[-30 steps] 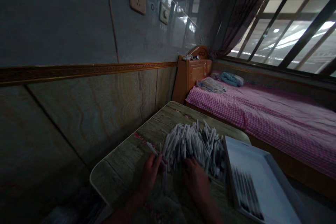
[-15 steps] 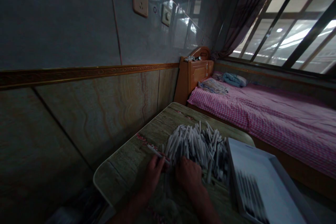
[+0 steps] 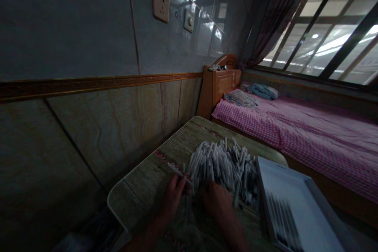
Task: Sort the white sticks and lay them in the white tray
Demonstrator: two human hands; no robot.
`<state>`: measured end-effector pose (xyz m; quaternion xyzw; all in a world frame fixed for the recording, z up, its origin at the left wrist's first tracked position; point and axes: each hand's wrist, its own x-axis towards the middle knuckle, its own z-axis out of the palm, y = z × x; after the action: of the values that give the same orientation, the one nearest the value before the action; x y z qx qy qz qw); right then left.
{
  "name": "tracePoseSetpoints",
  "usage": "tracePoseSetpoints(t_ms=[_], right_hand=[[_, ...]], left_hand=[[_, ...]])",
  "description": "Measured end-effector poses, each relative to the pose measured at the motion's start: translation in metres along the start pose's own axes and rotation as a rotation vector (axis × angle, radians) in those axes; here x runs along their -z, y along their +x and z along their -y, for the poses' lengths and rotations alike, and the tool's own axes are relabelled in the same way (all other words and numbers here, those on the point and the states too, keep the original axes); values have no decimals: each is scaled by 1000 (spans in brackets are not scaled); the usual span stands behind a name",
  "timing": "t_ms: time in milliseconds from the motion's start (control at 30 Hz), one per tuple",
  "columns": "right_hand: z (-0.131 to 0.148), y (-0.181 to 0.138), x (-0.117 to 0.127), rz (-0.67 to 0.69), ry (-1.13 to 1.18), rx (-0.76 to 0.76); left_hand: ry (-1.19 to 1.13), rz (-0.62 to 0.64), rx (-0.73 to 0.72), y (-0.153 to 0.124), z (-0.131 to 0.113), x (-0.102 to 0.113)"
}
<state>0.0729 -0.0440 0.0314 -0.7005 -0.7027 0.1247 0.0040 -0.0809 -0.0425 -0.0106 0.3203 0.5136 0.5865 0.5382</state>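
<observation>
My left hand (image 3: 174, 191) is closed, pinching a slim white pen-like stick (image 3: 175, 169) between thumb and fingers. The stick slants up and left over the table. At the near edge of a heap of similar white sticks (image 3: 217, 161) is my right hand (image 3: 217, 201), somewhat blurred. Its fingers are curled in, and the fingertips are hidden, so what they grip cannot be made out. To the right of the heap, a shallow white tray (image 3: 298, 185) holds several sticks (image 3: 282, 216) lying side by side, with dark parts at their near ends.
Everything rests on a small wood-patterned table (image 3: 141, 189) with rounded corners and reddish markings. A tiled wall (image 3: 132, 114) runs along its left side. Beyond the table stands a bed (image 3: 295, 126) with a pink checked sheet and a wooden headboard (image 3: 224, 80).
My right hand has shifted slightly right and down, along the near edge of the heap. The left hand keeps its hold on the stick. The whole view has tilted a little.
</observation>
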Motion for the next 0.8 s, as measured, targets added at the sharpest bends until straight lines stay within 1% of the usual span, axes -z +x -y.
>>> tracePoseSetpoints(t_ms=[133, 300, 367, 467, 567, 700, 800], right_hand=[[-14, -12, -10, -62, 186, 75], [-27, -36, -35, -123, 561, 238], [-31, -44, -43, -127, 652, 257], [-33, -50, -47, -75, 685, 253], [-31, -52, -43, -20, 647, 233], [-27, -53, -36, -4, 596, 206], [-27, -53, -37, 16, 590, 192]], left_hand=[[-105, -8, -5, 0, -3, 2], [-308, -70, 95, 4, -6, 4], [-360, -90, 118, 5, -6, 4], [-385, -93, 129, 6, -5, 5], [-379, -69, 134, 5, -6, 6], [-383, -60, 144, 4, -8, 6], [-379, -62, 138, 4, -9, 6]])
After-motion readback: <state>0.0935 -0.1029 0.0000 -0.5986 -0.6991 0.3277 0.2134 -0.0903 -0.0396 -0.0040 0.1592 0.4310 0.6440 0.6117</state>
